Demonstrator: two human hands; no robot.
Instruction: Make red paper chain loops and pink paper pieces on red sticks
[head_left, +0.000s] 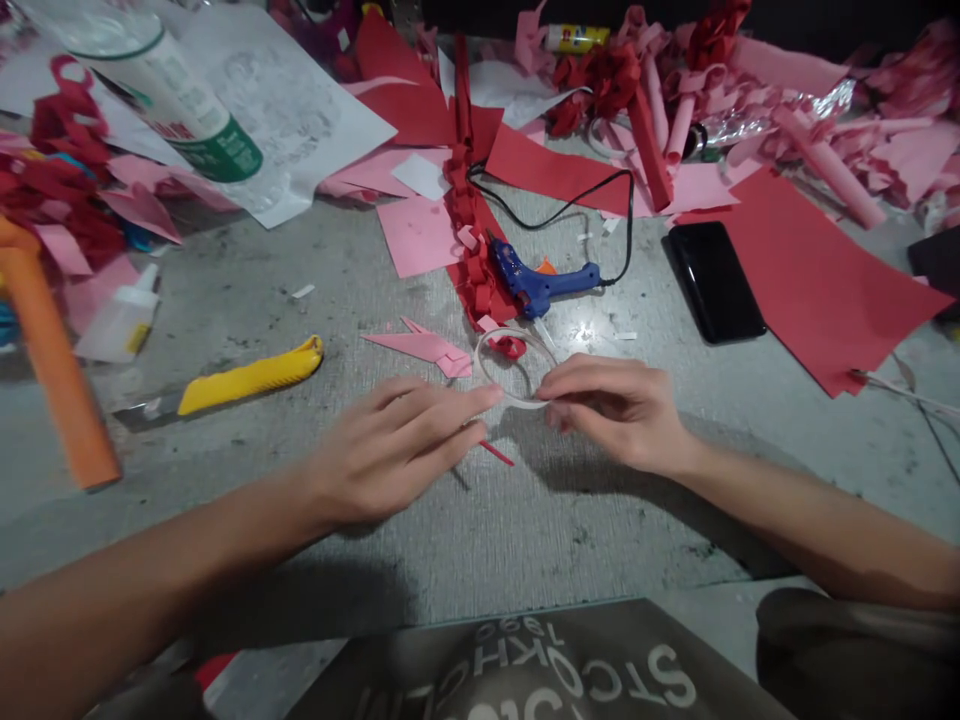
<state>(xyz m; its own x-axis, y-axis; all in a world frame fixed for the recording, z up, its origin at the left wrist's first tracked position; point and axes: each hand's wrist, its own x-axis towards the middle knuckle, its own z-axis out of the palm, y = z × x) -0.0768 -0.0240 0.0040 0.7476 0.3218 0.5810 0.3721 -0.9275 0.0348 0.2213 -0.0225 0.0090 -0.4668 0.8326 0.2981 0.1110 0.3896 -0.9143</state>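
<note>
A thin white ring (517, 402), looking like a narrow band or a used-up tape roll, is held over the table between my two hands. My right hand (619, 405) pinches its right side between thumb and fingers. At its lower left, the fingertips of my left hand (409, 440) meet the band, the thumb hidden underneath. Folded pink paper pieces (427, 348) lie just beyond my left fingers. A thin red strip (496, 453) shows below the ring. Behind the ring sits a blue glue gun (544, 285) with a black cord, beside a red paper chain (480, 270).
A yellow utility knife (251, 378) with its blade out lies left, near an orange tool (64, 370) and a glue bottle (124, 315). At right are a black phone (716, 280) and red paper (832, 280). A large bottle (172, 100) and paper scraps crowd the back.
</note>
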